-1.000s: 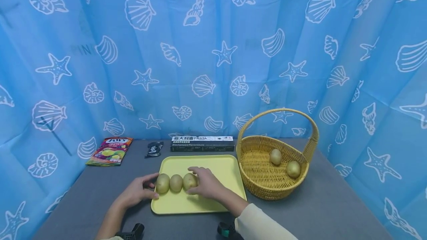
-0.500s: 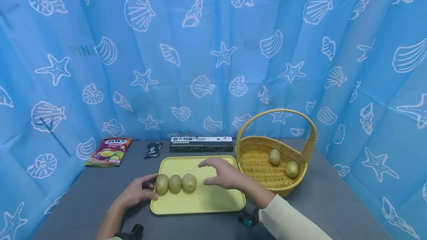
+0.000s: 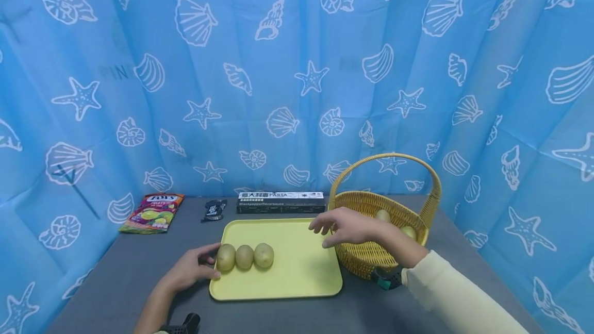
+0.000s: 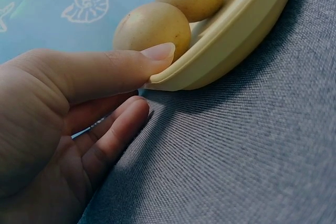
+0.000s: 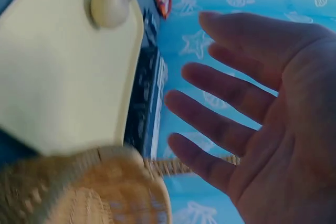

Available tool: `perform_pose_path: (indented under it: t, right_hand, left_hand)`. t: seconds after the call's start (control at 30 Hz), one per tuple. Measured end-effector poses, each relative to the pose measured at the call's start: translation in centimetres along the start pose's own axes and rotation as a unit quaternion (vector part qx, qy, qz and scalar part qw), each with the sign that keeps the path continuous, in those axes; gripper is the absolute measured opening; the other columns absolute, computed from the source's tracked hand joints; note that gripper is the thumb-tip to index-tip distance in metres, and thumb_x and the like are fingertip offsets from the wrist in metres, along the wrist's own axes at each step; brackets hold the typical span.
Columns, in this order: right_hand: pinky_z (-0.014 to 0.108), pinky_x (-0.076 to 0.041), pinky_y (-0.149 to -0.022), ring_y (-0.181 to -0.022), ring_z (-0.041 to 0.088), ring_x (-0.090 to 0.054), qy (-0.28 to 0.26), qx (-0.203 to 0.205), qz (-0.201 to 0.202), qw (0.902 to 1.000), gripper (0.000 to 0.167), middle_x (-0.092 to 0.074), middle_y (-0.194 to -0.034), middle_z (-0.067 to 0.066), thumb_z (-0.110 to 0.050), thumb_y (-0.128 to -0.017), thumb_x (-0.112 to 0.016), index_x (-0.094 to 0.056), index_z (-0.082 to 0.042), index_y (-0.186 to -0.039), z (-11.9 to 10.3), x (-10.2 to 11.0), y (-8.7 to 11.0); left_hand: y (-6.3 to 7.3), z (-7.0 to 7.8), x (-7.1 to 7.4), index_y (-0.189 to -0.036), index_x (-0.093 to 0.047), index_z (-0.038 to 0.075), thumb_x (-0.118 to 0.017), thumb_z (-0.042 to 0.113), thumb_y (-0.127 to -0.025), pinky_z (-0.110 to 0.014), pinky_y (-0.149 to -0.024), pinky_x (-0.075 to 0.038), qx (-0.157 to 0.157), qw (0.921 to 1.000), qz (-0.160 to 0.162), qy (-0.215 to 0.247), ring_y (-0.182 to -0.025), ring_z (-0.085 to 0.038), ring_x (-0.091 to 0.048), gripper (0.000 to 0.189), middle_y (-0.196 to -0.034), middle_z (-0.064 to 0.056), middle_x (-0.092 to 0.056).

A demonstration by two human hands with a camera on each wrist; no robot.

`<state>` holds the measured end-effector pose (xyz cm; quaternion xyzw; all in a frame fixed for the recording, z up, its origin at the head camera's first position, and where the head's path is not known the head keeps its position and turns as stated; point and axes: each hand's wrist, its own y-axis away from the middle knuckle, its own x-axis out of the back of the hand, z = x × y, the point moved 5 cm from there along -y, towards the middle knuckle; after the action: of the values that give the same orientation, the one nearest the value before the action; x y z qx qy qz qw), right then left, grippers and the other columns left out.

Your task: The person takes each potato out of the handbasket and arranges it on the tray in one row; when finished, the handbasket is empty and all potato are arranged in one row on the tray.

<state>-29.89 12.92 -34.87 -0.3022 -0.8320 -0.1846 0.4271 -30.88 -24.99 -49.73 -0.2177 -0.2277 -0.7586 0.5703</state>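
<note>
Three potatoes sit side by side in a row on the left part of a yellow tray (image 3: pixel 301 277): a left one (image 3: pixel 226 258), a middle one (image 3: pixel 244 257) and a right one (image 3: pixel 263 255). At the tray's left edge, my left hand (image 3: pixel 189 268) lies beside the left potato. Its straight thumb rests over the rim in the left wrist view, while the other fingers sit lower, outside the tray. My right hand (image 3: pixel 349 228), fingers spread and lightly bent, is in the air between the tray's right end and the wicker basket (image 3: pixel 359 262), holding nothing.
Inside the basket are two more potatoes, one (image 3: pixel 383 215) partly covered by its surroundings and another (image 3: pixel 409 231) behind my forearm. A tall handle (image 3: pixel 389 155) arches over it. Behind the tray lie a pasta box (image 3: pixel 280 203), a small black packet (image 3: pixel 214 210) and a candy bag (image 3: pixel 153 214).
My right hand has let go of the right potato, leaving it on the tray in the row, and has moved right to the basket's near side. The left hand stays put.
</note>
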Motion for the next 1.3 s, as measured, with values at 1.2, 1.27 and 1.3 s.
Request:
perform_pose_path:
  t: [1.2,1.27,1.3]
  right_hand:
    - [0.058,-0.036,-0.097,-0.121,0.049,-0.046,-0.023,-0.191,0.133,0.9724,0.050,-0.055,-0.128,0.028,-0.017,-0.087,-0.072,-0.056,0.006,-0.129,15.0,4.9,3.5]
    - [0.058,-0.035,-0.098,-0.123,0.049,-0.044,-0.030,-0.207,0.133,0.9689,0.049,-0.054,-0.130,0.028,-0.015,-0.087,-0.071,-0.056,0.007,-0.129,15.4,4.7,3.7]
    - [0.059,-0.034,-0.098,-0.123,0.049,-0.043,-0.034,-0.213,0.132,0.9675,0.048,-0.053,-0.130,0.028,-0.014,-0.088,-0.071,-0.056,0.006,-0.129,15.7,4.6,3.8]
  left_hand:
    - [-0.2,-0.3,0.1,-0.141,-0.049,0.001,-0.085,0.024,-0.072,-0.036,-0.076,-0.044,0.001,1.0000,0.005,0.006,-0.093,-0.021,-0.055,0.081,-0.099,-0.006,-0.062]
    - [-0.2,-0.4,0.1,-0.141,-0.049,0.001,-0.085,0.024,-0.072,-0.036,-0.077,-0.044,0.004,1.0000,0.006,0.006,-0.094,-0.021,-0.055,0.081,-0.100,-0.006,-0.062]
    - [-0.2,-0.4,0.1,-0.141,-0.049,0.001,-0.085,0.023,-0.072,-0.037,-0.077,-0.044,0.004,1.0000,0.005,0.007,-0.094,-0.021,-0.055,0.081,-0.100,-0.006,-0.062]
